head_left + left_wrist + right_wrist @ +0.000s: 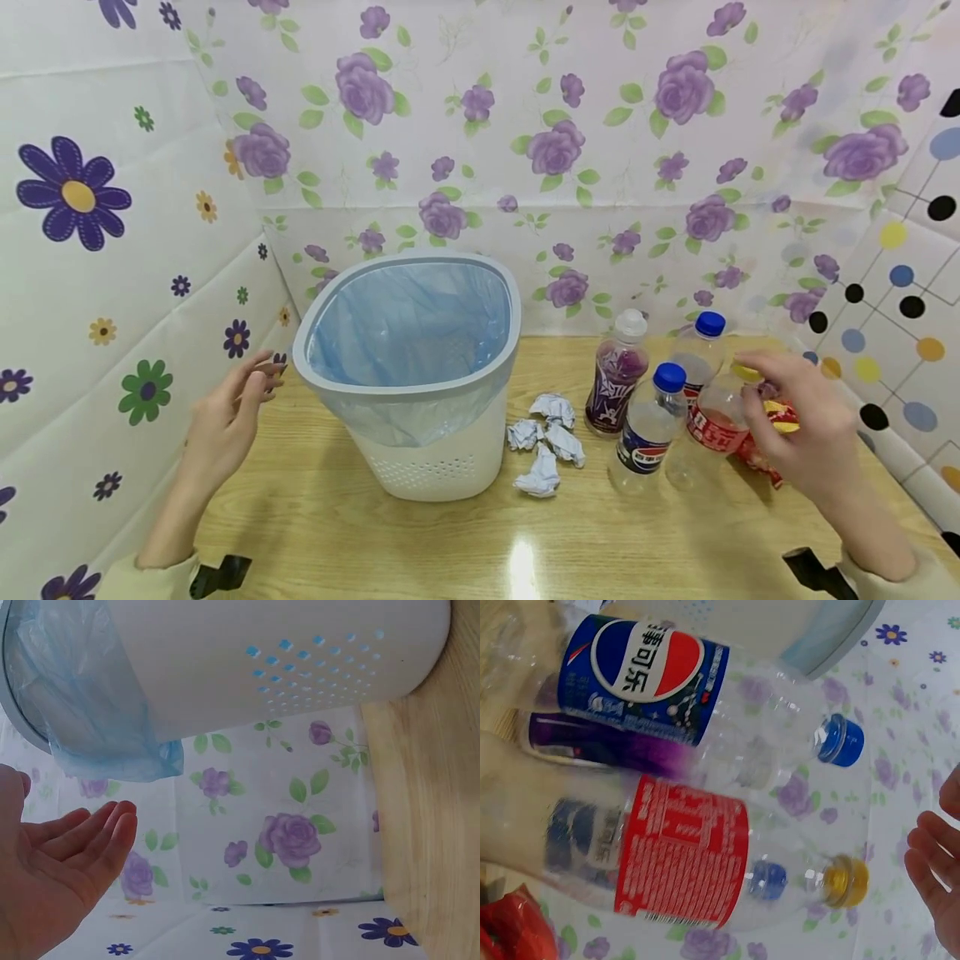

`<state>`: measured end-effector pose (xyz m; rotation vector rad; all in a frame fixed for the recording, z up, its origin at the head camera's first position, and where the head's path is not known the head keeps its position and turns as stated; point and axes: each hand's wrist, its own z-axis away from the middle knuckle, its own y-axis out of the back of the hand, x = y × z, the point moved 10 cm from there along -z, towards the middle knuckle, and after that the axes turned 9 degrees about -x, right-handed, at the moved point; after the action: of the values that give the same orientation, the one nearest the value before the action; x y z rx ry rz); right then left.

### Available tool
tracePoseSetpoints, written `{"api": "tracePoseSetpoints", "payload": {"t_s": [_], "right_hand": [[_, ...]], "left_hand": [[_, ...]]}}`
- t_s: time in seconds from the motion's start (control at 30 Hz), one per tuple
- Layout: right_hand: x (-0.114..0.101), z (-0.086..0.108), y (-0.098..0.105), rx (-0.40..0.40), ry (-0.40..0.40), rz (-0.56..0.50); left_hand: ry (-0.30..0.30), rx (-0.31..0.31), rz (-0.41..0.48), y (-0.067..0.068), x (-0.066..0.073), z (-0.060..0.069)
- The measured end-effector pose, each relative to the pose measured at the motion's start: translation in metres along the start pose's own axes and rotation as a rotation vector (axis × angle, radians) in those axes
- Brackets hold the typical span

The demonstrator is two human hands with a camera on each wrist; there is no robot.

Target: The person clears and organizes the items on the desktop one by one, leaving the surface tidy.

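Note:
My left hand (221,421) hovers at the left of a white wastebasket (450,471), fingers relaxed, holding nothing. A translucent blue bin liner (408,321) lines the basket and folds over its rim. On the right, my right hand (806,429) is beside the yellow cap (851,881) of a clear bottle with a red label (716,429). The right wrist view shows a gap between its fingers and the cap. Beside that bottle stand two blue-capped cola bottles, the front one (645,437) and the back one (697,354), and a white-capped purple bottle (615,383).
Several crumpled paper balls (542,473) lie between the wastebasket and the bottles. A red and yellow wrapper (761,462) sits behind the right hand, partly hidden. Flower-patterned sheets (465,150) hang behind and left of the wooden table (420,550); a dotted one (900,333) hangs at right.

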<state>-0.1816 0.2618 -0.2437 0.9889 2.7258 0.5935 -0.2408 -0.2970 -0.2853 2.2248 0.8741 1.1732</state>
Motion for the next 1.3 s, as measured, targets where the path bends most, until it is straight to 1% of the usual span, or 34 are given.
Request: {"api": "tracePoseSetpoints", "payload": {"t_s": [0.1,0.2,0.37,0.47,0.6,0.7,0.77,0.87,0.93,1.0,1.03,1.1,1.17,1.2,1.23,1.3], "right_hand": [[-0.010,-0.005,-0.010,-0.040,0.045,-0.016],[-0.016,-0.007,-0.022,-0.111,0.063,-0.035],[-0.025,-0.007,-0.038,-0.188,0.109,-0.076],[-0.031,-0.005,-0.047,-0.228,0.142,-0.097],[-0.036,-0.005,-0.060,-0.281,0.176,-0.105],[-0.041,-0.004,-0.070,-0.324,0.199,-0.103],[-0.044,-0.003,-0.077,-0.352,0.212,-0.097],[-0.048,-0.001,-0.088,-0.394,0.219,-0.100],[-0.050,0.001,-0.096,-0.429,0.212,-0.103],[-0.051,0.003,-0.103,-0.475,0.202,-0.117],[-0.053,0.004,-0.107,-0.499,0.202,-0.127],[-0.057,0.007,-0.115,-0.544,0.216,-0.154],[-0.061,0.010,-0.124,-0.600,0.224,-0.171],[-0.063,0.011,-0.129,-0.625,0.231,-0.171],[-0.065,0.012,-0.134,-0.652,0.232,-0.175],[-0.067,0.016,-0.143,-0.702,0.232,-0.175]], "left_hand": [[-0.024,-0.024,0.026,-0.004,0.005,-0.004],[-0.036,-0.030,0.044,-0.006,0.009,-0.008],[-0.030,-0.060,0.091,-0.010,0.014,-0.013],[-0.006,-0.100,0.144,-0.013,0.016,-0.016],[0.054,-0.127,0.196,-0.012,0.016,-0.019],[0.104,-0.132,0.183,-0.008,0.014,-0.023],[0.120,-0.140,0.169,-0.007,0.015,-0.025],[0.130,-0.158,0.139,-0.006,0.017,-0.028],[0.121,-0.170,0.151,-0.006,0.020,-0.031],[0.115,-0.193,0.216,-0.007,0.021,-0.033],[0.109,-0.209,0.275,-0.008,0.022,-0.035],[0.111,-0.249,0.433,-0.011,0.022,-0.038],[0.133,-0.295,0.598,-0.013,0.020,-0.039],[0.148,-0.319,0.660,-0.014,0.019,-0.040],[0.167,-0.338,0.716,-0.015,0.017,-0.041],[0.212,-0.376,0.771,-0.017,0.013,-0.042]]}}
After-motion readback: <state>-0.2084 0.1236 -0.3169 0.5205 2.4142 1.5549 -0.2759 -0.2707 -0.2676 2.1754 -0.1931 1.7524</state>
